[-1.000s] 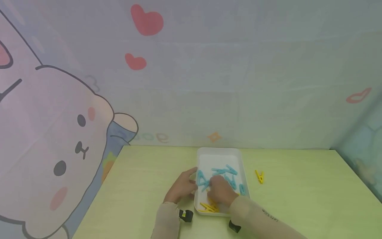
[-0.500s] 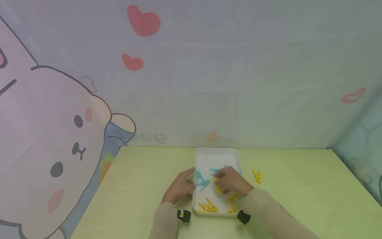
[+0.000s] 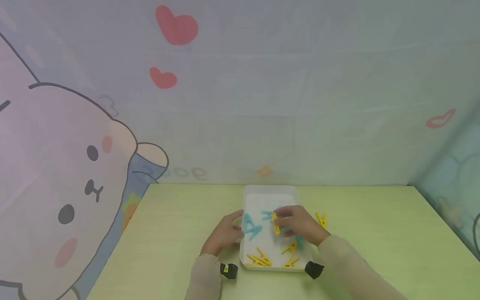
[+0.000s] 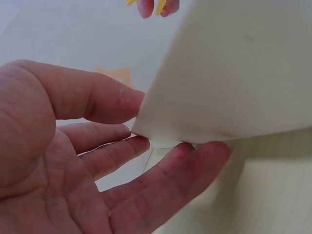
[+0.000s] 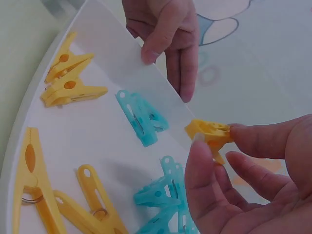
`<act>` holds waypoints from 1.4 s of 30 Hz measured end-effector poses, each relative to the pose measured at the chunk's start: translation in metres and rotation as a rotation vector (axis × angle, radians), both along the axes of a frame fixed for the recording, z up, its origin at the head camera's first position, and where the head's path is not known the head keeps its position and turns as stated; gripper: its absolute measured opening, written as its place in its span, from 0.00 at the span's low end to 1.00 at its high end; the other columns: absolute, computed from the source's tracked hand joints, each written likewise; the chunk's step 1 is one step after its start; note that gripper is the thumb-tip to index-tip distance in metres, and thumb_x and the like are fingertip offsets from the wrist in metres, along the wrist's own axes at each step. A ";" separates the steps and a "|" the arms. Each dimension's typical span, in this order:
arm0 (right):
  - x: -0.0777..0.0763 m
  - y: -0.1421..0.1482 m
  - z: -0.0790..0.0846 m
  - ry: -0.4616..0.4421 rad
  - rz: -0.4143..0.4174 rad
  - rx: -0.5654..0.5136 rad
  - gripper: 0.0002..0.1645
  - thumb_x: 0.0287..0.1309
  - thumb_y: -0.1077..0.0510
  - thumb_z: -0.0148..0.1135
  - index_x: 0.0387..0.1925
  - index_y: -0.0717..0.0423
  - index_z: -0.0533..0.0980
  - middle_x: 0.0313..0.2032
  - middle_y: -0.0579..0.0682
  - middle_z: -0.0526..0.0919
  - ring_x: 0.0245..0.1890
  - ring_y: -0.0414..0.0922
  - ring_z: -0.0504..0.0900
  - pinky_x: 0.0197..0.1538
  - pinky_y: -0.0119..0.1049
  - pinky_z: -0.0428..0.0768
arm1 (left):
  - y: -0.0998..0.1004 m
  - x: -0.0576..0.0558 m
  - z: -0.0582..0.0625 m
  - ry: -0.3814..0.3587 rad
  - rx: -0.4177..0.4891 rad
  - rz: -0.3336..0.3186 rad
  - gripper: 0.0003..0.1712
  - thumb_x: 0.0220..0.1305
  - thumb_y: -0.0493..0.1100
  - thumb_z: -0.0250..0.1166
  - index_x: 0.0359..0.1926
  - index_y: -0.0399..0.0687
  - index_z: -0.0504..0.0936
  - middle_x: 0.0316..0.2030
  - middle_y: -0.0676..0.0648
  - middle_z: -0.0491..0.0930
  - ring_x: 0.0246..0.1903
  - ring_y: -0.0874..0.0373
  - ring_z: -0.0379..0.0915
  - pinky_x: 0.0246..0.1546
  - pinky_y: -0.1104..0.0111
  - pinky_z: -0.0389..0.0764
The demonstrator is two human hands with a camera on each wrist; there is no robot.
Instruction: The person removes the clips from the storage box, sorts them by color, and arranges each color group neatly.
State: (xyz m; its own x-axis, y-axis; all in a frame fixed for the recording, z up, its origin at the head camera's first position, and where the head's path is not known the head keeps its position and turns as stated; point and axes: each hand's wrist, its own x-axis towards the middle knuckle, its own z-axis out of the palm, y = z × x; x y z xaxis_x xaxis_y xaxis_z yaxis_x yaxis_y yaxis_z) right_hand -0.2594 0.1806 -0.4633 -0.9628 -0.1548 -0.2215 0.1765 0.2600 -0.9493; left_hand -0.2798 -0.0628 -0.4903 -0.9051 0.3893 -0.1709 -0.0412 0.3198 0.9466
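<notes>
Now lifted: right hand (image 3: 301, 223), down in the white tray (image 3: 262, 242) a second ago, hangs above it, thumb and fingers pinching one yellow clip (image 3: 276, 226) | left hand (image 3: 223, 234) touches the tray's left wall, fingers spread | I judge that clip picked, not yet set down.

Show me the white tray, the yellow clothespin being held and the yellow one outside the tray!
White tray (image 3: 271, 201): head view, its bare floor, far end.
Held yellow clothespin (image 5: 210, 131): right wrist view, middle of its body.
Yellow clothespin outside the tray (image 3: 322, 223): head view, where its arms meet.
</notes>
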 end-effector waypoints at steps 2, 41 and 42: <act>0.000 0.003 -0.001 -0.004 -0.008 -0.027 0.27 0.51 0.55 0.63 0.52 0.62 0.71 0.49 0.56 0.74 0.39 0.48 0.78 0.36 0.42 0.79 | 0.000 0.000 0.000 0.004 -0.001 0.003 0.43 0.47 0.28 0.56 0.67 0.46 0.57 0.53 0.36 0.70 0.44 0.46 0.73 0.28 0.60 0.78; -0.021 0.105 -0.006 -0.071 -0.084 -0.092 0.37 0.56 0.50 0.58 0.62 0.63 0.60 0.53 0.59 0.69 0.45 0.48 0.73 0.49 0.44 0.73 | 0.006 -0.006 0.002 0.001 0.004 0.034 0.43 0.48 0.29 0.56 0.67 0.47 0.57 0.58 0.36 0.65 0.48 0.43 0.70 0.26 0.59 0.79; -0.022 0.107 -0.007 -0.071 -0.082 -0.091 0.37 0.56 0.50 0.58 0.62 0.63 0.59 0.53 0.59 0.69 0.45 0.48 0.74 0.49 0.44 0.73 | 0.007 -0.006 0.002 -0.001 0.011 0.034 0.43 0.48 0.29 0.55 0.68 0.47 0.56 0.58 0.36 0.65 0.48 0.43 0.70 0.26 0.59 0.79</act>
